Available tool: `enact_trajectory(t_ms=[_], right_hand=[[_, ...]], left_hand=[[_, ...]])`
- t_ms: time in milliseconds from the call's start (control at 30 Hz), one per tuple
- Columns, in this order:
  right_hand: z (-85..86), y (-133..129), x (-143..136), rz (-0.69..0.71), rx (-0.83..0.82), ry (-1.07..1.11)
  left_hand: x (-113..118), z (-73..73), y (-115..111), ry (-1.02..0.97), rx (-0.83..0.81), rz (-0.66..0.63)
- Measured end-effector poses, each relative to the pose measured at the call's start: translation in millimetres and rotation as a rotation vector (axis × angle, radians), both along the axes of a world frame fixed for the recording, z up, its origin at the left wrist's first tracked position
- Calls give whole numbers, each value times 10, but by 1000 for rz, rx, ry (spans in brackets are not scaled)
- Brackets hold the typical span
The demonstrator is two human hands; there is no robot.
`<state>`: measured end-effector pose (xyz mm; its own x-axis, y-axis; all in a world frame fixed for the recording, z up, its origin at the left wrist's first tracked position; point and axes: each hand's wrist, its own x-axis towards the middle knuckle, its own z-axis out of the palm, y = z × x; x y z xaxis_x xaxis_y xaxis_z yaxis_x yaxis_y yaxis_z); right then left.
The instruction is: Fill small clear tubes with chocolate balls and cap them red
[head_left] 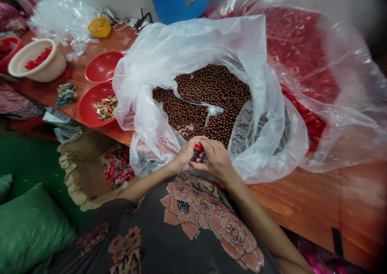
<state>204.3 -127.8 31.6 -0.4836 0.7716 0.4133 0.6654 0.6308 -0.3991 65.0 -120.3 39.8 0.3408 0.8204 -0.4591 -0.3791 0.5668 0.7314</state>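
Note:
Between my two hands is a small clear container with a red cap (198,146), with dark brown contents showing through its side. My left hand (185,155) is closed round it from the left. From the right, my right hand (216,157) grips it too, fingers near the red top. Just beyond them lies a large translucent plastic bag (172,48), its mouth spread wide. Many shiny brown chocolate-like balls (211,92) fill it, and a strip of clear plastic rests across them.
Left on the wooden table (302,193) are red bowls (104,66), one with wrapped sweets, and a white tub (45,70) of red pieces. Below stands a cardboard box (84,169) of red-capped containers. A blue basin (181,1) and a bag of red items (302,52) stand behind.

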Motion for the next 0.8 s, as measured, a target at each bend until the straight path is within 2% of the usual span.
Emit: enact_trajectory(t_ms=[100, 167, 200, 300, 367, 433, 467, 500, 567, 667, 733, 800], right_hand=[[12, -39, -48, 57, -61, 20], [16, -48, -55, 90, -89, 10], [9, -42, -46, 88, -93, 7], [-41, 31, 36, 28, -93, 25], [-76, 115, 124, -13, -89, 34], [-96, 210, 215, -32, -84, 23], [-98, 258, 254, -34, -80, 11], [-96, 306, 285, -32, -76, -2], [-81, 392, 309, -22, -58, -31], [-49, 470, 238, 23, -53, -77], [-39, 461, 146, 85, -82, -103], [-54, 404, 71, 155, -133, -136]], left_hand=[[-219, 79, 1, 109, 104, -28], [-547, 226, -14, 253, 182, -103], [-768, 320, -41, 351, 195, -143], [-1570, 588, -209, 782, 245, -147], [-2097, 700, -345, 1066, 228, -137], [-2478, 770, -437, 1290, 184, -167], [-2582, 806, -454, 1362, 170, -180], [-2616, 849, -446, 1379, 183, -193], [-2477, 958, -345, 1309, 289, -179], [-1909, 1068, 61, 1132, 609, -85], [-1507, 1001, 457, 1014, 819, -114], [-1254, 812, 833, 1016, 913, -105]])
